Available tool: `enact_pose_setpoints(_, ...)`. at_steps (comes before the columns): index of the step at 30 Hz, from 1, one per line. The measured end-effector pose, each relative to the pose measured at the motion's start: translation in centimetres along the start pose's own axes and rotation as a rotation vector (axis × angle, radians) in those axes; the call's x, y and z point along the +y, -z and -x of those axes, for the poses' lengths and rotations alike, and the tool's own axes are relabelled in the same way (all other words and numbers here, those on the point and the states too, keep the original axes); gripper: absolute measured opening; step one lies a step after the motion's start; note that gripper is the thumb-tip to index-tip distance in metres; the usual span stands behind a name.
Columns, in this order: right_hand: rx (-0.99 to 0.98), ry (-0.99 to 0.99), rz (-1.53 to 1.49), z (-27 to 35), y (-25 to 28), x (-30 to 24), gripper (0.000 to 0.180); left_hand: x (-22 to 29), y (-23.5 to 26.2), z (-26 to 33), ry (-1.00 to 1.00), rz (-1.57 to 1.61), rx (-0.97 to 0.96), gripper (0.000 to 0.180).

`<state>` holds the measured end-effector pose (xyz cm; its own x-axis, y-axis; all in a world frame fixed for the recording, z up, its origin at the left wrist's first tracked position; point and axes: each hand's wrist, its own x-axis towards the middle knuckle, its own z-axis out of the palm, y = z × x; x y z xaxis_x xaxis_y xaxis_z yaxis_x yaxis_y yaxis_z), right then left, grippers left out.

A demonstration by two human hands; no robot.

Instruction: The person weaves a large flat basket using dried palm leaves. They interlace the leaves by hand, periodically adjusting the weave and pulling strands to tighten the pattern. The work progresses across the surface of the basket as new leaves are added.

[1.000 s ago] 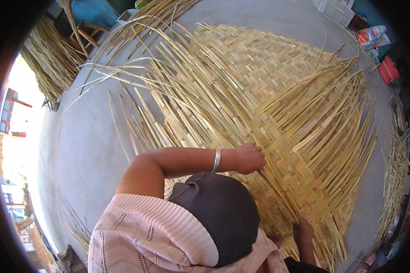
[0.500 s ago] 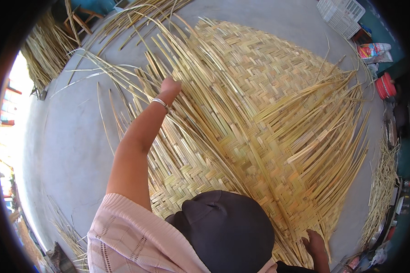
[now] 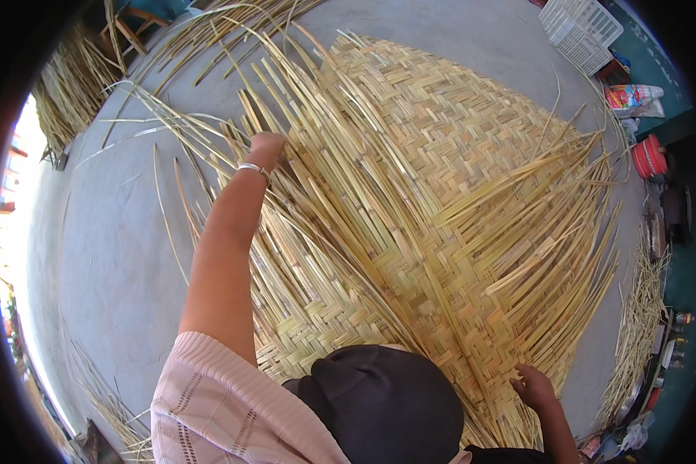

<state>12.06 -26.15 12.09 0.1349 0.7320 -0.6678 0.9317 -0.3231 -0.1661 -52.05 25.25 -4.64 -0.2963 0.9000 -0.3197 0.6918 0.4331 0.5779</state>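
Observation:
A large woven mat (image 3: 441, 100) of flat, split cane-like strips lies on the floor, its left part still loose lengthwise strips. At the upper left my left hand (image 3: 269, 145), wearing a silver bangle, is closed around some of these loose strips (image 3: 298, 166); its fingertips are hidden. My right hand (image 3: 535, 387) is at the lower right, over the mat's near right part, fingers apart and nothing visible in them. Close by, a fan of loose strip ends (image 3: 549, 271) spreads over the mat's right side. A rounded shape in black cloth (image 3: 383, 402) covers the mat's near middle.
Loose strips (image 3: 201, 50) lie beyond the mat, and a bundle (image 3: 73, 93) stands at the far left. Along the right are a white plastic crate (image 3: 580, 35), a colourful bag (image 3: 634, 99), a red round container (image 3: 649, 157) and a pile of thin strips (image 3: 630, 340) on the grey floor.
My left hand has shifted a little to the left, and the strips near it have moved the same way. My right hand has risen slightly away from me. The black cloth shape sits lower.

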Motion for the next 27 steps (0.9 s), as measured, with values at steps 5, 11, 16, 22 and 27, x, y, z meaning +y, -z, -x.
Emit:
enact_pose_setpoints(5,-0.013,-0.057,0.047,0.0,-0.3,1.3,0.044,2.3,4.2,1.4,0.137,0.862,0.113,0.006)
enact_pose_setpoints(11,0.009,-0.093,0.025,0.2,-0.8,2.1,0.044,7.8,12.5,3.1,-0.026,1.235,0.112,0.011)
enact_pose_setpoints(16,-0.028,-0.107,0.005,0.2,-0.8,1.2,0.046,11.0,17.6,4.5,-0.173,1.282,0.123,0.013)
enact_pose_setpoints(22,-0.025,-0.048,0.001,0.7,-0.6,0.5,0.047,14.0,21.2,7.9,-0.376,1.126,0.136,0.016)
enact_pose_setpoints(27,-0.033,-0.011,-0.095,0.7,-0.8,0.0,0.048,14.2,20.8,9.1,-0.303,1.074,0.188,0.017)
